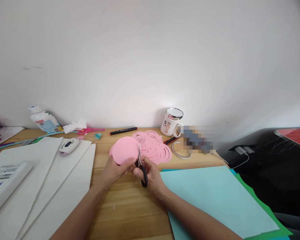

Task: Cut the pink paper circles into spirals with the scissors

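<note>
A round pink paper disc point(125, 150) is held by its lower edge in my left hand point(116, 170), thumb on top. My right hand point(150, 175) is closed round the black handles of a pair of scissors point(144, 175). The scissors' blades point up and away from me, along the disc's right edge. Just beyond my right hand lies a pile of pink paper rings and cut scraps point(153, 146). More pink paper shows behind the disc's left edge.
White sheets point(72, 170) with a small white device point(69, 146) lie left. Light blue and green sheets point(210, 196) lie right. At the back are a bottle point(45, 120), a black marker point(123, 131), pink scissors point(93, 130) and a white mug point(170, 125).
</note>
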Demonstrator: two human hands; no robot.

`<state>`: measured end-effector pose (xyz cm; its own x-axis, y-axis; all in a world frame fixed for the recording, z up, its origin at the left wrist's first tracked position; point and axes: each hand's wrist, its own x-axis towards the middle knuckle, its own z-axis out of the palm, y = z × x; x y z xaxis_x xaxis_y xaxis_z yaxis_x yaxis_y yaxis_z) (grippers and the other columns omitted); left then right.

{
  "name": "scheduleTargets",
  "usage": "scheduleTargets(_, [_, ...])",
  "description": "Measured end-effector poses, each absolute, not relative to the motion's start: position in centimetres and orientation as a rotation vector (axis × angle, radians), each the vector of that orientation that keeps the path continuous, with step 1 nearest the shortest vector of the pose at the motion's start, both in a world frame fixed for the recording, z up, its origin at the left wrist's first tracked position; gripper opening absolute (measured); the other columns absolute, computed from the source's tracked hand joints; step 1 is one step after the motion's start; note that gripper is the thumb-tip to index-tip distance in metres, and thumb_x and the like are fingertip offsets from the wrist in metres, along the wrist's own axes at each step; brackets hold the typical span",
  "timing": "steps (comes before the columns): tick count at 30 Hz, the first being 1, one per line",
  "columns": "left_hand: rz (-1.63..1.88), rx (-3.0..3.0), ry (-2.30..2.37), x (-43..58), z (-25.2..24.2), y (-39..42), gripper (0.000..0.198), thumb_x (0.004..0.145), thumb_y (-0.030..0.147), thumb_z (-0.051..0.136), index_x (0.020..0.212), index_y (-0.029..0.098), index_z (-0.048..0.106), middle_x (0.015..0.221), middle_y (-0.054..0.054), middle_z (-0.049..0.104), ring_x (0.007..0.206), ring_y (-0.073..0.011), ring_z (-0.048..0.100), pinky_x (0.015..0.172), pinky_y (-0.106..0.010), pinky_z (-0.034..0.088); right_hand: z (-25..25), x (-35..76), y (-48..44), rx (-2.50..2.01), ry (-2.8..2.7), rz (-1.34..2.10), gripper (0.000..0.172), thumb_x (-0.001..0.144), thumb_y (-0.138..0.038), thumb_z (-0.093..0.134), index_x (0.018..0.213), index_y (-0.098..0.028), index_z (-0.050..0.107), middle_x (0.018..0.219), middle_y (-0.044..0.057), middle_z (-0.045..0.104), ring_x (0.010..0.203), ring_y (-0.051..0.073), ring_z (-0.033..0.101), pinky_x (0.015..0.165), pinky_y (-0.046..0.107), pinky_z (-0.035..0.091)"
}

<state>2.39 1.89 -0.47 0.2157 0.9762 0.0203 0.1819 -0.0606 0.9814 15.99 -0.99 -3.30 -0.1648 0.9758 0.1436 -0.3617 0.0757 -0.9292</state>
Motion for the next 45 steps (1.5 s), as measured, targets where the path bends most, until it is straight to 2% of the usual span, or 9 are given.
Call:
scheduleTargets(6, [1.002, 1.431, 1.181, 2.4, -0.6, 1.9, 0.030, 0.065, 0.033, 0.066, 0.049, 0.016, 0.047, 0.038, 0.006, 0.042, 0.038, -0.0063, 0.035, 0.036, -0.017, 0.030, -3.8, 16.1, -1.0, -0.795, -1.097, 1.449, 0.038, 0.064, -0.047, 0.072, 0.083, -0.019, 0.054, 0.065, -0.004, 0.050, 0.055, 0.010, 0.043, 0.056, 0.024, 0.037])
scheduleTargets(13, [1.015, 1.450, 1.168, 2.2, -0.5, 2.0, 0.030, 0.067, 0.030, 0.064, 0.047, 0.017, 0.045, 0.037, 0.006, 0.041, 0.037, -0.0060, 0.035, 0.036, -0.018, 0.031, -4.3, 16.3, -0.9, -0.837, -1.095, 1.455, 0.033, 0.069, -0.043, 0.069, 0.084, -0.018, 0.053, 0.051, -0.008, 0.047, 0.044, 0.007, 0.040, 0.047, 0.022, 0.037])
scheduleTargets(18, [1.004, 1.457, 1.185, 2.2, -0.9, 2.1, 0.031, 0.070, 0.033, 0.060, 0.047, 0.016, 0.047, 0.037, 0.006, 0.041, 0.036, -0.0059, 0.034, 0.037, -0.018, 0.029, -4.4, 16.3, -0.9, -0.839, -1.099, 1.475, 0.030, 0.069, -0.040, 0.069, 0.083, -0.019, 0.052, 0.048, -0.009, 0.046, 0.041, 0.007, 0.041, 0.045, 0.021, 0.036])
scheduleTargets(24, [1.031, 1.447, 1.183, 2.6, -0.5, 1.9, 0.040, 0.075, 0.036, 0.054, 0.042, 0.016, 0.041, 0.037, 0.005, 0.039, 0.037, -0.0054, 0.033, 0.041, -0.019, 0.030, -4.5, 16.1, -1.0, -0.865, -1.078, 1.487, 0.033, 0.064, -0.041, 0.072, 0.080, -0.020, 0.052, 0.049, -0.008, 0.049, 0.040, 0.009, 0.043, 0.042, 0.020, 0.034])
scheduleTargets(28, [1.041, 1.422, 1.211, 2.6, -0.3, 1.8, 0.037, 0.071, 0.034, 0.060, 0.044, 0.016, 0.042, 0.035, 0.006, 0.039, 0.035, -0.0052, 0.033, 0.038, -0.019, 0.028, -4.7, 15.9, -1.1, -0.866, -1.092, 1.494, 0.033, 0.066, -0.040, 0.071, 0.083, -0.020, 0.052, 0.051, -0.007, 0.050, 0.044, 0.010, 0.044, 0.045, 0.021, 0.033])
scheduleTargets(34, [1.003, 1.404, 1.179, 2.5, -0.4, 2.0, 0.031, 0.068, 0.034, 0.061, 0.048, 0.016, 0.046, 0.036, 0.006, 0.040, 0.035, -0.0055, 0.033, 0.035, -0.019, 0.026, -4.1, 15.9, -1.0, -0.850, -1.095, 1.414, 0.036, 0.060, -0.035, 0.077, 0.083, -0.018, 0.055, 0.063, -0.004, 0.049, 0.054, 0.010, 0.039, 0.049, 0.020, 0.029])
scheduleTargets(40, [1.017, 1.365, 1.189, 2.4, -0.5, 2.1, 0.028, 0.065, 0.033, 0.064, 0.051, 0.016, 0.046, 0.035, 0.007, 0.039, 0.034, -0.0055, 0.033, 0.034, -0.018, 0.026, -4.4, 16.0, -0.8, -0.840, -1.098, 1.427, 0.037, 0.061, -0.036, 0.076, 0.085, -0.019, 0.053, 0.059, -0.006, 0.046, 0.050, 0.008, 0.033, 0.045, 0.020, 0.025])
scheduleTargets(45, [1.013, 1.355, 1.197, 2.5, -0.1, 2.0, 0.029, 0.064, 0.034, 0.064, 0.051, 0.016, 0.045, 0.035, 0.007, 0.040, 0.034, -0.0053, 0.033, 0.034, -0.018, 0.026, -4.6, 16.0, -0.9, -0.881, -1.118, 1.410, 0.033, 0.066, -0.040, 0.071, 0.084, -0.020, 0.052, 0.053, -0.008, 0.044, 0.047, 0.008, 0.036, 0.044, 0.020, 0.026])
